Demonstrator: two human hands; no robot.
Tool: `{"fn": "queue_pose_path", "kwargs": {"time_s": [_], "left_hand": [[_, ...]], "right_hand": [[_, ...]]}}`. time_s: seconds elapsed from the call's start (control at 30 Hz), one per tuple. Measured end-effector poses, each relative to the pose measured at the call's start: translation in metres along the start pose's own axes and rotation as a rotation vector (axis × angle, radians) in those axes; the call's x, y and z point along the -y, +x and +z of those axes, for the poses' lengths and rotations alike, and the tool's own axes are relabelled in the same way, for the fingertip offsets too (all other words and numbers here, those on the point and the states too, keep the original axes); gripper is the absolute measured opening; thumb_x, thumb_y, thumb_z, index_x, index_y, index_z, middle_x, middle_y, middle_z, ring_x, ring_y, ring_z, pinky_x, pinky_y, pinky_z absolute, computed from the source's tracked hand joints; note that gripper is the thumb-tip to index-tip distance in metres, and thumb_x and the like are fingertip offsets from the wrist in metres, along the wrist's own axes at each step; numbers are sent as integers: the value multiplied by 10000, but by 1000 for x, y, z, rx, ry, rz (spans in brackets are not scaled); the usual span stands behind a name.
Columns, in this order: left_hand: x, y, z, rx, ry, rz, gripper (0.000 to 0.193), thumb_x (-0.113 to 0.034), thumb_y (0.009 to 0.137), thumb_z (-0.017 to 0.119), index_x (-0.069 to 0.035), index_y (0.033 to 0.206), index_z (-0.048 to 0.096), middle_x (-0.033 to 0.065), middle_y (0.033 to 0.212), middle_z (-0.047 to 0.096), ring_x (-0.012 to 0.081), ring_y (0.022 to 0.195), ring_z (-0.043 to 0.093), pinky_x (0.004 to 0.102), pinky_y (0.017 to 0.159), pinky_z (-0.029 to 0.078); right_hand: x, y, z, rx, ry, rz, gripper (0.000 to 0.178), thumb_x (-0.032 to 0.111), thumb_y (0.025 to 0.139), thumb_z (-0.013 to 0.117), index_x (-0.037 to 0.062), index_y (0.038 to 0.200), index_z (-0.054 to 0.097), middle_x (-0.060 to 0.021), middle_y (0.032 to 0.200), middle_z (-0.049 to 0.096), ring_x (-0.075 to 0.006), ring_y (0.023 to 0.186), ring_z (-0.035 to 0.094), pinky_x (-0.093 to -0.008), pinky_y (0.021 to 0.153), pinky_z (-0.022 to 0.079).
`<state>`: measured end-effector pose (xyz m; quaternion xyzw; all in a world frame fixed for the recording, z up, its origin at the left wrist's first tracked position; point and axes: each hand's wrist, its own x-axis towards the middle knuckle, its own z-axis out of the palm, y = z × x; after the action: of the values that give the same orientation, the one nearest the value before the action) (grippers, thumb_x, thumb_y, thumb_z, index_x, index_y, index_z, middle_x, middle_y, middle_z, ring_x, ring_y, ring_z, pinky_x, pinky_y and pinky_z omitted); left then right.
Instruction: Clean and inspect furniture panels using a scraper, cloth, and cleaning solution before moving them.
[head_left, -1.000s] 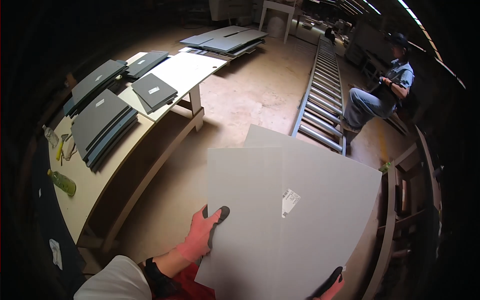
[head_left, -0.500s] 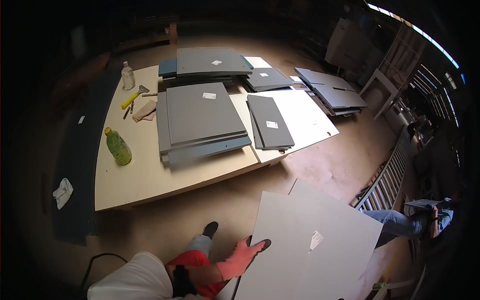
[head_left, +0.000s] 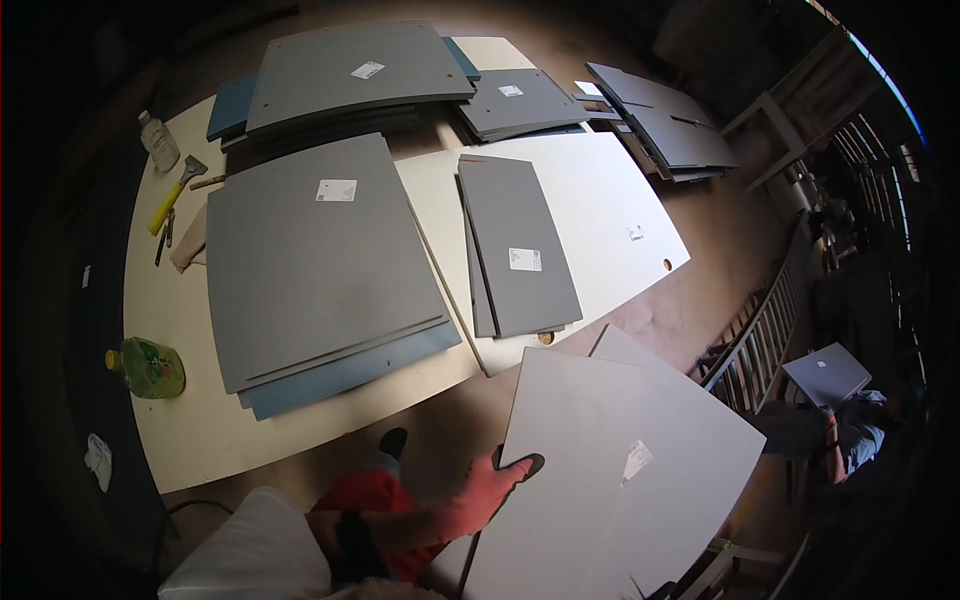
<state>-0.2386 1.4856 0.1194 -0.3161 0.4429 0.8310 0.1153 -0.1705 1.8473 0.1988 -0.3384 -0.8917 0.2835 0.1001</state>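
My left hand [head_left: 487,493], in a pink glove with dark fingertips, is closed on the left edge of a large grey panel [head_left: 590,430]. Its thumb lies on the panel's face, beside a torn white label [head_left: 637,460]. A second grey panel [head_left: 612,340] shows behind the upper edge of the first. The held panel is tilted in front of the table's near edge. My right hand is not visible; a small dark shape at the panel's bottom edge is too unclear to name. On the table, the nearest pile is a stack of grey panels [head_left: 320,260].
The pale table [head_left: 215,450] bears a narrow panel stack [head_left: 520,235], a larger far stack [head_left: 350,70], a green bottle [head_left: 152,368], a clear bottle [head_left: 159,142] and a yellow-handled scraper [head_left: 170,200]. A roller conveyor [head_left: 760,320] and a co-worker [head_left: 860,430] holding a panel are at right.
My view has shifted closer to the table, so its stacks look larger and further left. My left hand keeps its grip on the panel. The co-worker's panel now shows more fully.
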Motion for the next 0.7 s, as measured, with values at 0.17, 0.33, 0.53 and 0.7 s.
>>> {"fn": "queue_pose_path", "kwargs": {"time_s": [0.17, 0.33, 0.53, 0.7], "left_hand": [[-24, 22, 4, -26, 28, 57, 318, -146, 847, 608, -42, 1136, 527, 18, 844, 553, 88, 748, 492, 256, 631, 423], [-25, 39, 0, -97, -61, 26, 326, -136, 837, 614, 11, 1112, 521, 35, 886, 575, 98, 734, 504, 266, 658, 435], [-18, 56, -5, -140, -49, 18, 256, -127, 838, 605, -30, 1074, 576, 9, 844, 579, 95, 749, 511, 255, 683, 430], [-22, 59, -10, -117, -65, 34, 284, -135, 832, 610, -2, 1076, 550, 21, 843, 571, 102, 740, 513, 261, 666, 431]], "right_hand": [[-16, 58, 19, 95, 85, -728, 365, 229, 924, 487, -96, 1047, 596, -168, 941, 654, -228, 807, 597, -326, 747, 479], [62, 21, 40, 58, 16, 96, 387, 259, 922, 496, -98, 1014, 611, -162, 918, 657, -221, 767, 576, -333, 712, 470], [43, 32, 51, -11, 208, 192, 363, 262, 918, 520, -82, 886, 632, -38, 683, 560, -135, 586, 477, -275, 541, 402], [70, 22, 51, 56, 32, 195, 356, 251, 914, 521, -88, 887, 626, -50, 696, 573, -149, 600, 487, -286, 558, 411]]}}
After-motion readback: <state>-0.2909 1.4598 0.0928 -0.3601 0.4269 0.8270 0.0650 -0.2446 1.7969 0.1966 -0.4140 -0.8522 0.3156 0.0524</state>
